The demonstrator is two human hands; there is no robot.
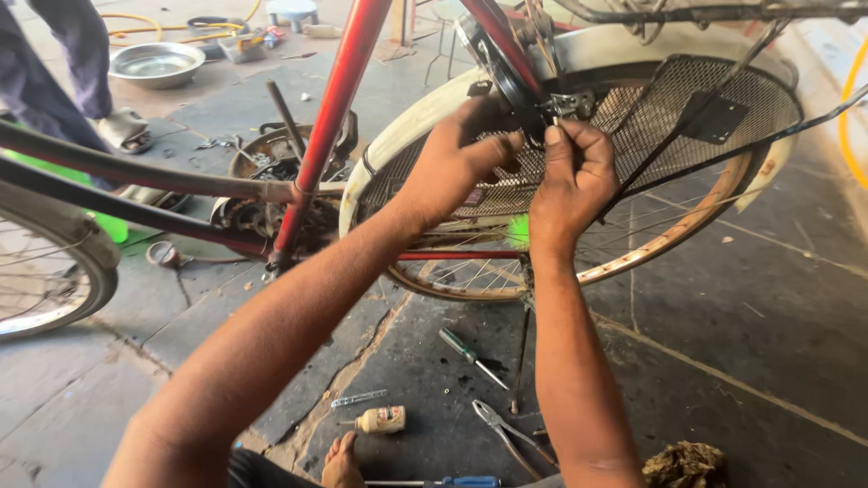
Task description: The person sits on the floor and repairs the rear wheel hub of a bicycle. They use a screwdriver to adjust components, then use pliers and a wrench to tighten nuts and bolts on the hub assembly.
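Foreground, stone floor (723, 298): person's bare foot (342, 461) at the lower edge; blue-handled tool (466, 482) beside it; small squat bottle (382, 419) lying on its side; short metal rod (359, 398) just above it; pliers (506, 432) with handles spread; green-handled screwdriver (466, 351); clump of brown rag (684, 465) at lower right.

Middle: two bare forearms reaching up to the rear of a bicycle. Left hand (452, 163) pressed against the wire-mesh wheel guard (723, 117), fingers curled together, thumb extended toward the brake fitting (565, 104). Right hand (571, 181) just beside it, thumb and forefinger pinched on a small metal part of that fitting, other fingers folded. The fitting sits at the top of the rear wheel (669, 239), under the cream mudguard (407, 126), where the red frame tube (339, 99) and stays meet.

Beyond: chainwheel and crank (271, 163) behind the red tube; dark frame bars (136, 172) running left; a second wheel (45, 280) at the left edge.

Far: steel bowl (155, 63) on the ground; another person's legs (63, 63) at upper left; yellow hose (149, 23).
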